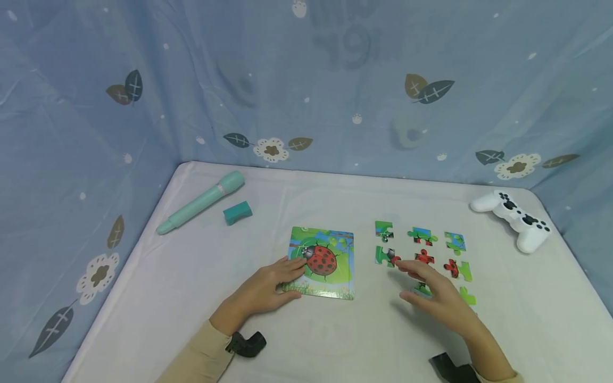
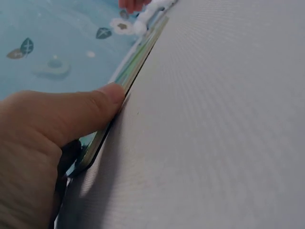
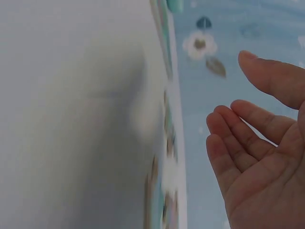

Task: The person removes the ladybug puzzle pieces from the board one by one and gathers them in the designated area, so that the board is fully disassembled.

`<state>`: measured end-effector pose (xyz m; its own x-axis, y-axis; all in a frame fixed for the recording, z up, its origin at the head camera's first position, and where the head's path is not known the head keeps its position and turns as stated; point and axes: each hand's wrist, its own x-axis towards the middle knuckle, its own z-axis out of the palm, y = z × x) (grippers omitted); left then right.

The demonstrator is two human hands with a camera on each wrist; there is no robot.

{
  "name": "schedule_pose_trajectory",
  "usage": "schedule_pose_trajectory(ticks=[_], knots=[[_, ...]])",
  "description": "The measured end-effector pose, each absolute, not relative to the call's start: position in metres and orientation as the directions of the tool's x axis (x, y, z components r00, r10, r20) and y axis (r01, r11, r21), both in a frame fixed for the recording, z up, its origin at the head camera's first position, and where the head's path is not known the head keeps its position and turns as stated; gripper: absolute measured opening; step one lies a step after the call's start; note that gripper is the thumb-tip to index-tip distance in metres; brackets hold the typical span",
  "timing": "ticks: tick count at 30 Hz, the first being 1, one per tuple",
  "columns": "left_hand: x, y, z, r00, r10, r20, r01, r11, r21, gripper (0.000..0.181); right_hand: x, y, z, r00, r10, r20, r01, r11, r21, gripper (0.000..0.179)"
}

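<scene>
A square picture board (image 1: 337, 282) with a red ladybug on green lies flat in the middle of the table. My left hand (image 1: 270, 284) rests on its left side, the thumb touching the near edge; in the left wrist view this thumb (image 2: 81, 112) lies against the board's edge (image 2: 143, 50). To the right, several loose jigsaw pieces lie spaced out in rows, among them a green-and-blue piece (image 1: 384, 229) and a red-and-green one (image 1: 462, 270). Above these pieces hovers my right hand (image 1: 438, 298), its fingers loosely bent, with nothing held; it hides some near pieces.
At the back left lie a mint-green stick with a thick rounded end (image 1: 198, 205) and a small teal block (image 1: 237, 213). A white game controller (image 1: 512, 218) is at the far right. Blue patterned cloth (image 1: 335, 106) hangs behind the white table (image 1: 325, 340).
</scene>
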<state>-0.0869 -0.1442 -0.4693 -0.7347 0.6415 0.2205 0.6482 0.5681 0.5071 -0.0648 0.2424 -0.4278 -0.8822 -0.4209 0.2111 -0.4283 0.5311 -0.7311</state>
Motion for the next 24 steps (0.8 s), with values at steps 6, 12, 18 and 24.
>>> schedule_pose_trajectory(ticks=[6,12,18,24], knots=[[-0.087,-0.146,-0.470,-0.767,0.593,0.245,0.628,0.619,0.471,0.070,-0.078,0.207,-0.427,-0.817,-0.515,0.258,-0.506,0.430,-0.748,0.059],[-0.090,-0.150,-0.471,-0.809,0.540,0.231,0.579,0.667,0.469,0.082,-0.086,0.170,-0.430,-0.775,-0.591,0.222,-0.500,0.360,-0.787,0.054],[-0.092,-0.152,-0.472,-0.819,0.536,0.202,0.560,0.676,0.479,0.084,-0.095,0.134,-0.434,-0.738,-0.655,0.160,-0.449,0.299,-0.842,0.051],[-0.092,-0.152,-0.472,-0.812,0.547,0.203,0.570,0.672,0.473,0.083,-0.103,0.102,-0.435,-0.709,-0.696,0.114,-0.427,0.296,-0.854,0.051]])
